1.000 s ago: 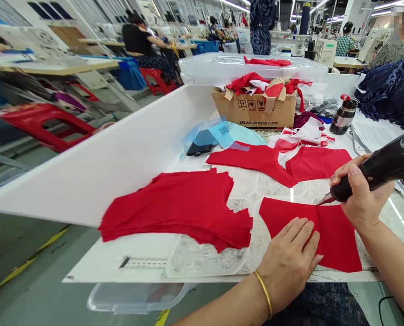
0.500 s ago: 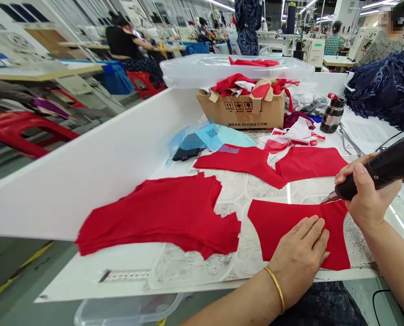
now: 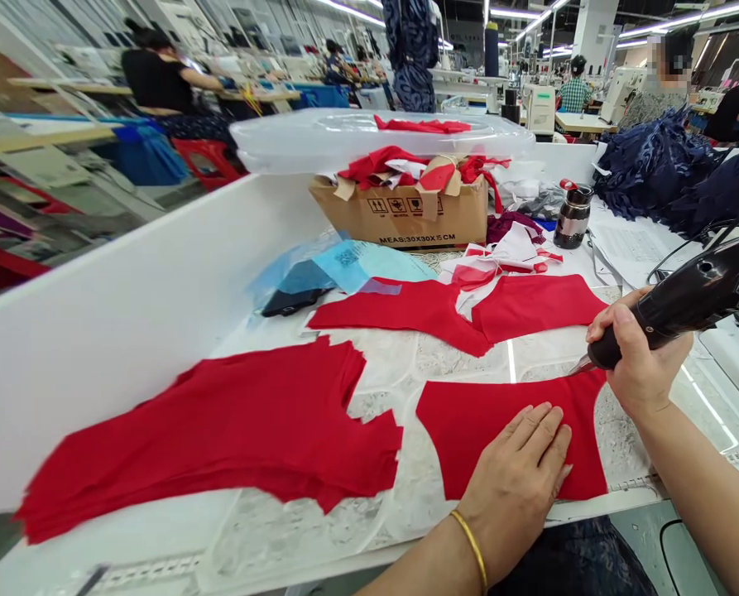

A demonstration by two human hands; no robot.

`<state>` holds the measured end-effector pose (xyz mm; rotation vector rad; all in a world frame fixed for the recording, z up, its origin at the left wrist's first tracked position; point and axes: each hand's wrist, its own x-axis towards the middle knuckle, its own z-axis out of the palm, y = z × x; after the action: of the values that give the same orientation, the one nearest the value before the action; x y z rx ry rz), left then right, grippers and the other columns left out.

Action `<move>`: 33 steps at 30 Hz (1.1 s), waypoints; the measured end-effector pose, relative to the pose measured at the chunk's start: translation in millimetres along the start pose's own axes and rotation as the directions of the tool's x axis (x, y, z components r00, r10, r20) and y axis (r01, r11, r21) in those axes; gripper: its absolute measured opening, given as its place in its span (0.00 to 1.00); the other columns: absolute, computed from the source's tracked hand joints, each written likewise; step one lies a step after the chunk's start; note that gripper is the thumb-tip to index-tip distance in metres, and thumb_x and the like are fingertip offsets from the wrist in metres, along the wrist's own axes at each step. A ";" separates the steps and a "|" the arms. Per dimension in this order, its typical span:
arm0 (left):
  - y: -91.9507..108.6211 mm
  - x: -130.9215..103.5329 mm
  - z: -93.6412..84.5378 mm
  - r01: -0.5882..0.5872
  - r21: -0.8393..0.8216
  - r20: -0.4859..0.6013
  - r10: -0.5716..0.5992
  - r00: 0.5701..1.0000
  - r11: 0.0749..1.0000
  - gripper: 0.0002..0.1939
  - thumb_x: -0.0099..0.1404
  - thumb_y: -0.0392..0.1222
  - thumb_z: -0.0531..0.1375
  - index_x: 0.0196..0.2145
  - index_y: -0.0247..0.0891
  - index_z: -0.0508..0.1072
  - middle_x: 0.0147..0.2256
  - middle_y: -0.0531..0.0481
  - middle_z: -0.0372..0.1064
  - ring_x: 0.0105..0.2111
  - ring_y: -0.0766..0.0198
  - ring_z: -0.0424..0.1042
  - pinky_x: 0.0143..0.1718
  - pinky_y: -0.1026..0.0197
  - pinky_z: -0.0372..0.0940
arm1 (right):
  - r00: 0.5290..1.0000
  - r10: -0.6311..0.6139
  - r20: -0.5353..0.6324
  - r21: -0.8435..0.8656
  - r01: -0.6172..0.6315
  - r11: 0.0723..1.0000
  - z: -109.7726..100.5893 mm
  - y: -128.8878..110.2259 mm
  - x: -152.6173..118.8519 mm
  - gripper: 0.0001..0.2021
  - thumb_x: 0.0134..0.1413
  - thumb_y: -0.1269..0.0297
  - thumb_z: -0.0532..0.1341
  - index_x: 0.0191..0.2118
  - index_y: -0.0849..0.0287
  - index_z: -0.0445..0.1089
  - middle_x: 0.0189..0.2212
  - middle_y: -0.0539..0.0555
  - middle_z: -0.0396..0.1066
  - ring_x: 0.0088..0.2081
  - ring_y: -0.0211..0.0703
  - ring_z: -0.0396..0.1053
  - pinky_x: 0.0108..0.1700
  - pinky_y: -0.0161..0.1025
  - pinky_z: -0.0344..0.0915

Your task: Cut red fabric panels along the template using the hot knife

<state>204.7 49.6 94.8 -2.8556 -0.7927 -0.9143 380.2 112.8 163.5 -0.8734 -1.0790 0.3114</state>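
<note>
My left hand (image 3: 518, 463) lies flat on a single red fabric piece (image 3: 462, 422), fingers stretched out together. A black handheld power tool (image 3: 692, 290) with a pointed metal tip is wrapped in my right hand (image 3: 645, 364). Its tip touches or hovers just over the upper edge of that piece, near the right corner; I cannot tell which. To the left rests a stack of red fabric pieces (image 3: 220, 422). Behind lie a red panel with a curved edge (image 3: 400, 310) and another red panel (image 3: 536, 306), meeting at their ends.
A cardboard box (image 3: 400, 215) of red scraps stands at the back, with a clear plastic lid (image 3: 270, 136) behind it. A black bottle (image 3: 573, 217), papers (image 3: 633, 248) and navy fabric (image 3: 648, 174) are on the right. A white side board (image 3: 127, 290) borders the table's left.
The view has shifted to the right, so the table things sit further left in the picture. Both hands keep the same pose; the tool tip stays at the fabric's upper edge.
</note>
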 end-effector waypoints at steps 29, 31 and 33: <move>-42.0 -12.9 -32.7 0.005 0.114 0.044 -0.010 0.999 0.994 0.17 0.78 0.34 0.51 0.57 0.33 0.75 0.56 0.40 0.76 0.56 0.51 0.76 0.57 0.49 0.76 | 0.978 -0.066 -0.198 -0.076 0.052 0.996 -37.3 17.1 27.1 0.24 0.51 0.53 0.73 0.41 0.50 0.57 0.22 0.41 0.66 0.17 0.43 0.69 0.22 0.45 0.71; -55.7 -18.2 -37.4 0.016 0.165 0.061 -0.027 0.998 0.986 0.17 0.78 0.35 0.50 0.56 0.34 0.75 0.55 0.40 0.76 0.54 0.51 0.76 0.55 0.49 0.76 | 0.979 -0.065 -0.196 -0.077 0.051 0.996 -39.6 20.9 28.2 0.24 0.52 0.52 0.72 0.41 0.50 0.56 0.22 0.41 0.65 0.17 0.43 0.68 0.22 0.45 0.70; -67.8 -23.5 -40.2 0.032 0.188 0.079 -0.047 0.996 0.982 0.17 0.79 0.37 0.50 0.56 0.35 0.75 0.54 0.41 0.76 0.54 0.50 0.76 0.55 0.48 0.76 | 0.979 -0.073 -0.193 -0.076 0.059 0.995 -40.7 24.1 27.7 0.23 0.52 0.53 0.72 0.40 0.50 0.56 0.23 0.41 0.65 0.17 0.41 0.68 0.22 0.43 0.69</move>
<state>134.3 90.2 107.2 -2.7385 -0.8946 -0.6880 432.7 126.3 155.4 -0.9085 -0.9383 0.1298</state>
